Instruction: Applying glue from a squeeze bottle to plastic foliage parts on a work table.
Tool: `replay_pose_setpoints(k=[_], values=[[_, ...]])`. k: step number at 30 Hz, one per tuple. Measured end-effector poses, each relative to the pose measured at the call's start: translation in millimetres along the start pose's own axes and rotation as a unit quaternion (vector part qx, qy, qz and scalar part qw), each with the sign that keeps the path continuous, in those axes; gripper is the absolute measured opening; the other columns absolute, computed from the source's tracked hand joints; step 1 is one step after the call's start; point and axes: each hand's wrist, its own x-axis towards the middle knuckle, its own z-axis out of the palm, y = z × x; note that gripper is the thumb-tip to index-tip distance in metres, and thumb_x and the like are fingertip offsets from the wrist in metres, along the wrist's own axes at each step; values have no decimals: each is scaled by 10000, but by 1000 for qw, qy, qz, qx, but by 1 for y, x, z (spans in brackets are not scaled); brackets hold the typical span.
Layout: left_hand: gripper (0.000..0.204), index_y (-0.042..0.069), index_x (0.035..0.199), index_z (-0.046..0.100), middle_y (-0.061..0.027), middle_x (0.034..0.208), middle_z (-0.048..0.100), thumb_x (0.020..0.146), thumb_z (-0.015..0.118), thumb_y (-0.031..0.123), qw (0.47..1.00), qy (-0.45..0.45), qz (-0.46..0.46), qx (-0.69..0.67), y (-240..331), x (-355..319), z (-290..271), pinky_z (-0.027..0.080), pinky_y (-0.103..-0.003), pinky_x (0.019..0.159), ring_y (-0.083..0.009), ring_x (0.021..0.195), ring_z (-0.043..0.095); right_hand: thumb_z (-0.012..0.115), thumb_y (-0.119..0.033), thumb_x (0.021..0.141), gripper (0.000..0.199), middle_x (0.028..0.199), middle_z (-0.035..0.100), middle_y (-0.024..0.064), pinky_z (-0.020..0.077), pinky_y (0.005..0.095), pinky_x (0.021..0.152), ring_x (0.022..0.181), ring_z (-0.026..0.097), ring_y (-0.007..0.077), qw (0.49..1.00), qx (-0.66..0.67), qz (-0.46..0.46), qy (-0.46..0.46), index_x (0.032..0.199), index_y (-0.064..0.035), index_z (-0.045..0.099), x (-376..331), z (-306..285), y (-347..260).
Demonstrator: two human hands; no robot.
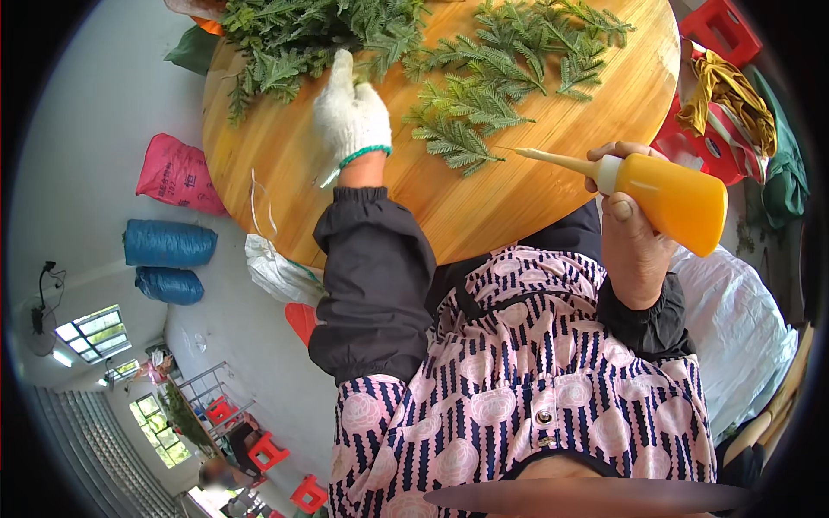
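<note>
My right hand (635, 229) is bare and wrapped round an orange squeeze bottle (678, 194). The bottle lies tilted on its side, its long thin nozzle pointing left over the table's near edge. A white knitted glove with a green cuff covers my left hand (350, 112), which reaches to the near edge of a dense heap of green fir-like sprigs (298, 39). One gloved finger stretches forward and another stands apart from it; the rest are hard to make out. Separate sprigs (471, 104) lie spread on the round wooden table (285, 186), right of that glove.
Left of the table are a pink sack (177, 173) and blue bundles (168, 242). A white bag (281, 268) sits by its near left edge. Red stools (721, 30) and mustard cloth (730, 91) stand at the right. Another person (220, 475) is far off at lower left.
</note>
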Motion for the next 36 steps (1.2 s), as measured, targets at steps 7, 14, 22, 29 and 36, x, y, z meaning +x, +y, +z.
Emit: replay_pose_setpoints(k=[7,14,22,29,36], values=[[525,-78,1414,561,-128,1456,604,905,479,-173,947,-14,64,-315,-43,-46,-73,462,-323,1096,-219,1286,606,801,-108,862,461,1190,634,165,524,387,956,1089,633,265,999,-6,8,-39,1249,22,586,2,1,4],[547,-38,1467,522,-148,1467,595,925,460,-78,987,-36,151,35,-54,-83,-84,468,-323,1073,-230,1264,630,820,-319,868,597,1194,630,180,505,377,914,1032,608,244,990,-85,42,-103,1272,47,574,5,21,6],[415,-86,1360,596,-207,1363,653,962,603,29,952,243,-14,-184,-4,-115,-68,493,-336,1015,-247,1154,665,831,-337,852,598,1169,644,172,516,370,890,966,627,239,976,-159,1,-150,1230,64,597,11,34,2],[664,20,1486,502,-181,1182,702,891,751,180,992,118,-36,-40,-20,-130,-54,530,-402,952,-295,1089,667,776,-163,816,439,1157,656,158,497,367,914,1001,619,240,934,-229,-58,-269,1170,53,629,26,60,-2],[728,16,1486,501,-197,1183,698,850,731,288,996,74,23,-32,-29,-112,-36,490,-496,994,-392,1111,639,771,-18,790,238,1102,680,157,510,396,910,1051,638,317,827,-350,-277,-342,1022,-16,719,53,100,23]])
